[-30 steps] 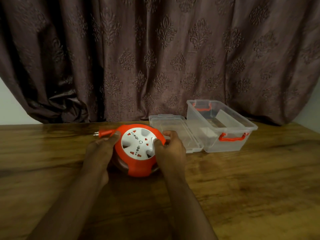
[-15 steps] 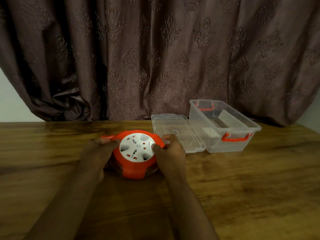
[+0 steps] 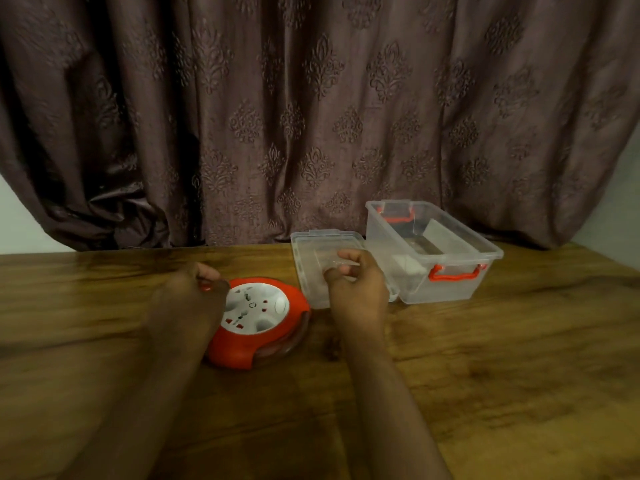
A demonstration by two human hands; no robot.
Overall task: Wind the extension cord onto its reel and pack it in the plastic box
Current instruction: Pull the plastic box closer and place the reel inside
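On wooden table [image 3: 485, 358], orange reel [image 3: 258, 322], no legible lettering, clear box [image 3: 446, 271]

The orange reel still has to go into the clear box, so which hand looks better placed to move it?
Probably the left hand: it already rests on the reel, fingers at its far rim. The right hand hangs loosely curled over the lid, off the reel, though nearer the box.

Brown wooden table [image 3: 502, 358] w/ visible grain, lit unevenly. Dark purple-brown curtain [image 3: 311, 116] w/ embossed motifs hangs behind it. Pale wall [image 3: 613, 209] at both edges.
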